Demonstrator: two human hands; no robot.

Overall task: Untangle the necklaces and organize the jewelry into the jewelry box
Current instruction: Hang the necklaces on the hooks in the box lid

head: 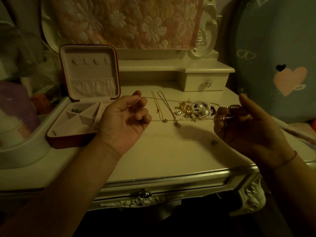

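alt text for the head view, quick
Two hands stretch a thin gold chain above a cream dressing table, the left hand pinching one end, the right hand gripping the other beside a tangled jewelry pile. An open jewelry box sits at left.

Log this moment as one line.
stage: untangling | left hand: pinches thin chain | right hand: holds brown beads | jewelry pile: on table | jewelry box: open

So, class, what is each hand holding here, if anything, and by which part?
The left hand pinches a thin gold chain near one end, between thumb and forefinger. The right hand seems to pinch its far end; blur hides exactly where.
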